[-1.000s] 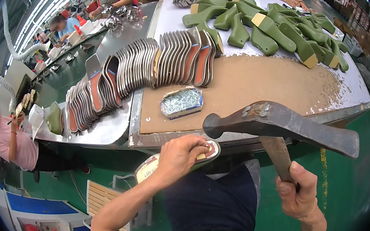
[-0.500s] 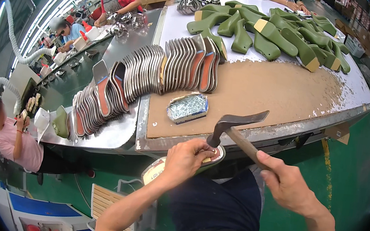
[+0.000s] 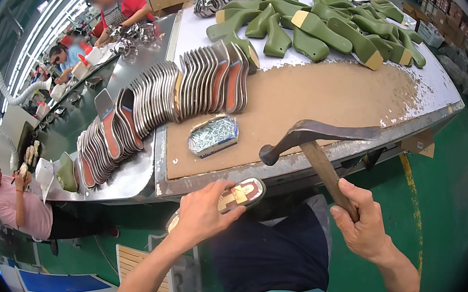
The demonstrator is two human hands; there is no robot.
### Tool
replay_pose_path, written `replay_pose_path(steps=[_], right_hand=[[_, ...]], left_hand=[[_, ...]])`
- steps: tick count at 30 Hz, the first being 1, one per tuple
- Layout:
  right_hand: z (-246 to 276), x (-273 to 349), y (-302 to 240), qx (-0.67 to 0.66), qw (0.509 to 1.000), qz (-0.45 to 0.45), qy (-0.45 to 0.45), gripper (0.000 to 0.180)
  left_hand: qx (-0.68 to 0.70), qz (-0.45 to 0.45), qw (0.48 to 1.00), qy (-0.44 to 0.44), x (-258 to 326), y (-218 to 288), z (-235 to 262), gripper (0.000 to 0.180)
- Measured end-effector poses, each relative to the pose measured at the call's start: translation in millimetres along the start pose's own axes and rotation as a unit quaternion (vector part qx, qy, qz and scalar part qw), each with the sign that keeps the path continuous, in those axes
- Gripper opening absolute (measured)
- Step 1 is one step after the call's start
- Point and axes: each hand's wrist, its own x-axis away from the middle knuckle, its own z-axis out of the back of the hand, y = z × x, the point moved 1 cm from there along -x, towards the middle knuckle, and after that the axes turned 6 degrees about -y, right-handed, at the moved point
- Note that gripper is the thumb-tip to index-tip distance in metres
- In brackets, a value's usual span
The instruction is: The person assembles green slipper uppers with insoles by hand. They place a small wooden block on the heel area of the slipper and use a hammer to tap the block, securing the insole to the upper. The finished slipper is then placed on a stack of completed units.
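My left hand [image 3: 201, 211] is wrapped round a green shoe last [image 3: 262, 191] held over my lap, sole side up. A pale and reddish-brown insole lies on the last's sole; my palm hides the middle of it. My right hand [image 3: 367, 222] grips the wooden handle of a cobbler's hammer [image 3: 330, 135]. The hammer's dark head, with a round face at one end and a long thin blade at the other, hangs in the air above the last, apart from it.
A box of small nails [image 3: 213, 136] stands on the brown-topped table [image 3: 319, 106] ahead. Left of it stand rows of metal-edged insoles [image 3: 156, 94]. Several green lasts [image 3: 316, 31] are piled at the back. People work along the left bench; a slatted wooden seat [image 3: 141, 274] is lower left.
My right hand has lifted the hammer up off the last. My left fingers have left the spot under the hammer face and now lie round the last. The view has turned slightly.
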Motion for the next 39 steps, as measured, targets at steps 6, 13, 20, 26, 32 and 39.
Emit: replay_pose_path(steps=[6, 13, 20, 26, 32, 39], right_hand=[[-4, 1, -2, 0.008, 0.999, -0.01, -0.048, 0.049], [-9, -7, -13, 0.051, 0.996, 0.067, -0.021, 0.044], [2, -9, -38, -0.056, 0.987, 0.095, 0.12, 0.025], [-20, -12, -14, 0.092, 0.991, -0.03, -0.089, 0.044], [13, -21, -37, 0.036, 0.973, 0.169, 0.152, 0.044], [-29, -8, -8, 0.052, 0.993, -0.026, -0.104, 0.043]], left_hand=[[-0.004, 0.048, 0.998, -0.041, 1, 7, 3, 0.049], [-0.036, 0.03, 0.998, -0.033, -2, 3, -4, 0.053], [-0.144, -0.008, 0.987, -0.065, -4, 0, -11, 0.063], [-0.186, -0.047, 0.98, -0.046, -4, -3, -22, 0.06], [-0.169, -0.03, 0.984, -0.056, -2, -8, -20, 0.061], [-0.174, -0.028, 0.982, -0.068, -3, -5, -21, 0.06]])
